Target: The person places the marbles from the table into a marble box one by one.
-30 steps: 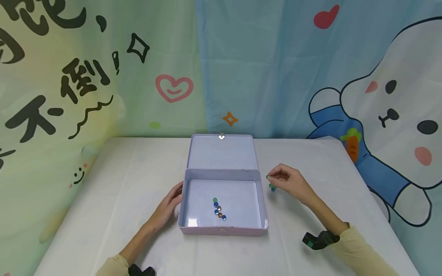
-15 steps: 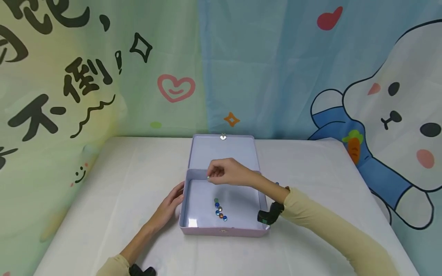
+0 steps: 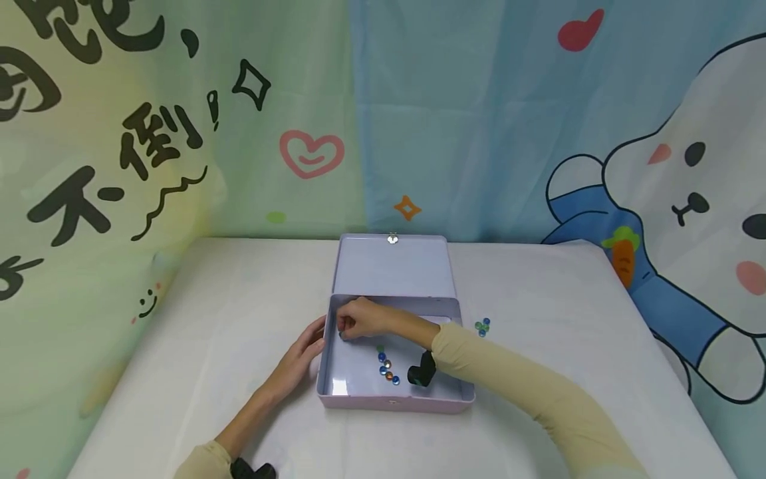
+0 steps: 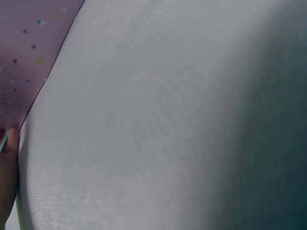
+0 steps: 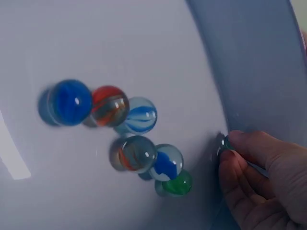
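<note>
An open lilac box (image 3: 397, 404) stands on the white cloth, lid back. My right hand (image 3: 362, 319) is inside its left part, low by the left wall. In the right wrist view that hand (image 5: 264, 179) pinches a glass marble (image 5: 224, 143) between thumb and finger at the foot of the wall. Several marbles lie in a crooked line on the box floor, among them a blue marble (image 5: 72, 102) and a green marble (image 5: 178, 184). My left hand (image 3: 294, 362) rests against the box's left outer side, fingers relaxed; the left wrist view shows part of it (image 4: 8, 177).
A small cluster of green and blue marbles (image 3: 482, 326) lies on the cloth right of the box. The raised lid (image 3: 393, 266) stands at the box's back. A printed curtain (image 3: 431, 120) hangs behind the table (image 3: 263, 266).
My right hand has moved left from the marble cluster, over the box, then down inside its left part with a marble. The left hand stays at the box's side. The view has shifted slightly.
</note>
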### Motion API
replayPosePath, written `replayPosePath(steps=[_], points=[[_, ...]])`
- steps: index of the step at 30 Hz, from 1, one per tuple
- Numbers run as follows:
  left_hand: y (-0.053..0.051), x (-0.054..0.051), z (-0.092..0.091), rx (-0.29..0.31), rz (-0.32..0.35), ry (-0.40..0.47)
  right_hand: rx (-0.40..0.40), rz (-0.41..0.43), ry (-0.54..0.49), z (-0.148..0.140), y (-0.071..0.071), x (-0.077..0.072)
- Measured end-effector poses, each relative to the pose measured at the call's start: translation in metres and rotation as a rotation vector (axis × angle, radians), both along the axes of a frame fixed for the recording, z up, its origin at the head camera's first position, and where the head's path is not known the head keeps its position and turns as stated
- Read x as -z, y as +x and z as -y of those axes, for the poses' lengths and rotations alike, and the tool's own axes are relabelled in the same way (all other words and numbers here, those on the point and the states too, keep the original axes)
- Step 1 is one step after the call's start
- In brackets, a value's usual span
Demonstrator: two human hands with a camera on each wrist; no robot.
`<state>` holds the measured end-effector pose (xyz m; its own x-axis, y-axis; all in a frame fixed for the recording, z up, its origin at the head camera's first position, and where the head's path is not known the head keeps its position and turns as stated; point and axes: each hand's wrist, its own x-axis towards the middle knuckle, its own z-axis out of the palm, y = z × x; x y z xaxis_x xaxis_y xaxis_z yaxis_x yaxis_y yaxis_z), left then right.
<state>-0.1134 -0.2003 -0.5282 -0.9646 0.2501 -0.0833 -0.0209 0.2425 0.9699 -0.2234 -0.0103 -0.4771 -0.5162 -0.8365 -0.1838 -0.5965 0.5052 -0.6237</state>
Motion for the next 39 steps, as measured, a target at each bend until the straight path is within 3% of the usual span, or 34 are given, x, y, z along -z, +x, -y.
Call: replayPosePath(steps=[8, 16, 23, 30, 34, 39], points=[[0.0, 0.002, 0.002, -0.007, -0.01, 0.0, 0.015, -0.01, 0.012, 0.002, -0.004, 0.009], [0.001, 0.003, 0.002, 0.002, -0.005, 0.01, 0.034, -0.024, 0.033, 0.001, -0.002, 0.007], [0.0, 0.002, 0.003, -0.004, -0.003, -0.015, 0.065, -0.043, 0.012, -0.012, 0.003, -0.018], [0.0, 0.002, 0.0, -0.019, -0.003, -0.007, 0.075, -0.059, -0.152, -0.046, 0.012, -0.039], [0.001, 0.003, -0.001, -0.019, -0.012, -0.005, 0.148, -0.075, -0.251, -0.076, 0.023, -0.052], [0.001, 0.003, -0.002, -0.019, -0.013, -0.009, 0.301, -0.204, -0.309, -0.121, 0.037, -0.06]])
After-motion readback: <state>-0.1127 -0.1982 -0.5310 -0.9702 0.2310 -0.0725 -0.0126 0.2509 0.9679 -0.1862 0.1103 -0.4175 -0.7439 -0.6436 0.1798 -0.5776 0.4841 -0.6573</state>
